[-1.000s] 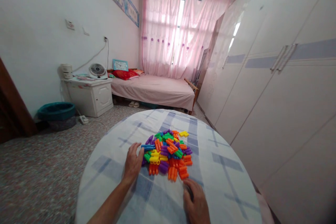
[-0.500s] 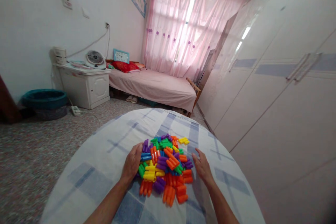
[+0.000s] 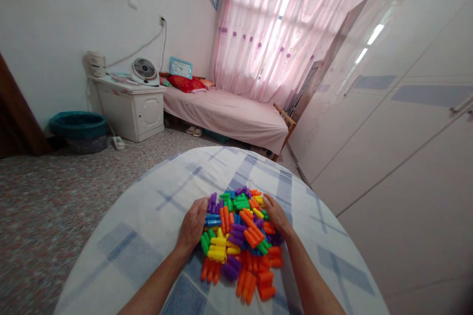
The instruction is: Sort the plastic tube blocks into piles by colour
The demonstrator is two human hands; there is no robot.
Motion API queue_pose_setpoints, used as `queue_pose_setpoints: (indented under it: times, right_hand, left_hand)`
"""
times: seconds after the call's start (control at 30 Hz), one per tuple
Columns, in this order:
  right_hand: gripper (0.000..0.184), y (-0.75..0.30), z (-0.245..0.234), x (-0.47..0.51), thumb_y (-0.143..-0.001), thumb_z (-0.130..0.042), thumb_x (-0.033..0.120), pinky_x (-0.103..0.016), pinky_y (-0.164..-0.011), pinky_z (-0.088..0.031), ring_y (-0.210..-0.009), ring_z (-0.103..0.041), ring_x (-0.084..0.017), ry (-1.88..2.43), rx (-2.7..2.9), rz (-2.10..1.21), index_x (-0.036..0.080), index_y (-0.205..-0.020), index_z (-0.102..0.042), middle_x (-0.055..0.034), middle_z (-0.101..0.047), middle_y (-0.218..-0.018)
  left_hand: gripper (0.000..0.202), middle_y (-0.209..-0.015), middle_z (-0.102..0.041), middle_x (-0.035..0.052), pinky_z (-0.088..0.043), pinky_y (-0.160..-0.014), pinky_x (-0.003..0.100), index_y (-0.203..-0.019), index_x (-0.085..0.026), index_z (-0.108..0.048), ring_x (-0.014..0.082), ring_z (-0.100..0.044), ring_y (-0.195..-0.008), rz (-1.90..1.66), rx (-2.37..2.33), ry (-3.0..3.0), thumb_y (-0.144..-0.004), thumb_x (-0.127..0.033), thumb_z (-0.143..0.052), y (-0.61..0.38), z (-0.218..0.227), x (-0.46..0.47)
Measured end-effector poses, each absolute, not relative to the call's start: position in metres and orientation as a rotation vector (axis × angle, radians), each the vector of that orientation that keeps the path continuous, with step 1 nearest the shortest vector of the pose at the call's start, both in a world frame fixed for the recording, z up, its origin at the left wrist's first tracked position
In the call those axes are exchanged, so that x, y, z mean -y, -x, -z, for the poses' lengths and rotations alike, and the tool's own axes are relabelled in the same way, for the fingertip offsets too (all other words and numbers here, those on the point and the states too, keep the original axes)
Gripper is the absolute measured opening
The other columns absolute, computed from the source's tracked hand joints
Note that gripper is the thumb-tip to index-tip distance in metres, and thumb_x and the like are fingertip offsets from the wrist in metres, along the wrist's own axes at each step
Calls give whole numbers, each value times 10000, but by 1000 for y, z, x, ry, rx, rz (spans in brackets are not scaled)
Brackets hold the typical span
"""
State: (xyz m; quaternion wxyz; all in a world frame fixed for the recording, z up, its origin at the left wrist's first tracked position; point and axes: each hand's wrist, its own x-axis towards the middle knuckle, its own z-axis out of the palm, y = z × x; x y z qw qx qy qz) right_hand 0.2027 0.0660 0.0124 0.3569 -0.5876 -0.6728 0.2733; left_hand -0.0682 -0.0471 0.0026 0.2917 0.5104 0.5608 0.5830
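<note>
Cupping a heap of multicoloured plastic tube blocks (image 3: 236,236) on the cloth-covered tabletop (image 3: 125,261), between left hand (image 3: 194,222) and right hand (image 3: 278,218), with both loosely open against its sides, gripping none.

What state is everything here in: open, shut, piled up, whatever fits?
Left hand: open, cupped against the pile's left side
Right hand: open, at its right side
Plastic pieces: heaped
Curtains: drawn, small gap
Wardrobe doors: shut
Cabinet door: shut
Bin: uncovered
Clock: upright
Fan: cannot tell whether running
</note>
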Motion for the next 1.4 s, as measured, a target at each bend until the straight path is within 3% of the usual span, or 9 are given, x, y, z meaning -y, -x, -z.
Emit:
queue_pose_setpoints:
  times: [0.1, 0.23, 0.43, 0.77, 0.9, 0.97, 1.17, 1.23, 1.4]
  right_hand:
    - [511, -204, -22, -48, -784, -457, 564, -371, -1001, -376, -1128, -547, -212, 1459, 1707, -711, 216, -1116, -632, -58, -622, -1197]
    - [522, -226, -29, -13, -801, -430, 534, -404, -1006, -366, -1133, -539, -231, 1493, 1529, -602, 178, -1140, -609, -99, -610, -1207]
    - [464, -245, -6, 53, -766, -504, 478, -381, -917, -455, -1041, -601, -235, 1488, 1316, -602, 166, -1090, -621, -110, -658, -1109]
    - [596, -226, 7, 82, -755, -582, 418, -416, -1028, -366, -1219, -475, -235, 1428, 1641, -437, 221, -1307, -469, -72, -518, -1326]
    - [546, -229, 4, 85, -798, -523, 448, -369, -830, -514, -959, -630, -216, 1410, 1503, -660, 201, -1282, -481, -69, -639, -1104]
    - [527, -229, 4, 86, -806, -501, 465, -351, -768, -532, -878, -648, -210, 1433, 1425, -705, 184, -1251, -503, -75, -649, -1052]
    - [585, -227, 4, 83, -746, -572, 396, -402, -995, -396, -1179, -502, -247, 1463, 1668, -465, 217, -1295, -481, -77, -538, -1294]
    - [557, -226, 3, 83, -750, -560, 344, -393, -1018, -370, -1179, -498, -231, 1424, 1771, -436, 229, -1290, -486, -62, -550, -1279]
    - [409, -228, 0, 88, -751, -540, 296, -344, -929, -435, -1051, -560, -208, 1386, 1729, -450, 204, -1149, -575, -61, -613, -1122]
  left_hand:
    - [406, -1090, -632, 68, -438, -947, 361, -1050, -201, -601, 202, -585, -1028, -1558, -1502, -1380, -908, -458, -320, 69, -2, 46]
    - [437, -1065, -641, 67, -467, -907, 360, -1054, -202, -599, 208, -597, -1018, -1536, -1512, -1390, -900, -485, -304, 71, 1, 43]
    - [485, -1063, -636, 77, -470, -909, 370, -1049, -189, -594, 215, -599, -1010, -1505, -1541, -1425, -888, -525, -283, 72, 7, 40]
    - [505, -1027, -659, 88, -480, -892, 377, -1034, -178, -606, 224, -613, -991, -1510, -1559, -1439, -885, -540, -287, 75, 16, 37]
    - [515, -1039, -653, 91, -469, -910, 377, -1036, -176, -600, 222, -609, -1004, -1497, -1549, -1449, -889, -547, -274, 77, 18, 36]
    - [521, -1040, -652, 94, -462, -920, 376, -1033, -171, -599, 221, -605, -1010, -1499, -1536, -1446, -889, -551, -274, 76, 18, 37]
    - [525, -1013, -666, 96, -463, -906, 375, -1011, -154, -620, 221, -615, -976, -1534, -1511, -1418, -878, -559, -314, 75, 15, 38]
    - [524, -998, -672, 94, -466, -900, 373, -1004, -154, -628, 219, -619, -963, -1545, -1512, -1417, -877, -559, -320, 74, 14, 39]
    - [505, -997, -674, 80, -468, -897, 357, -977, -171, -633, 206, -620, -961, -1539, -1532, -1445, -884, -547, -309, 74, 12, 40]
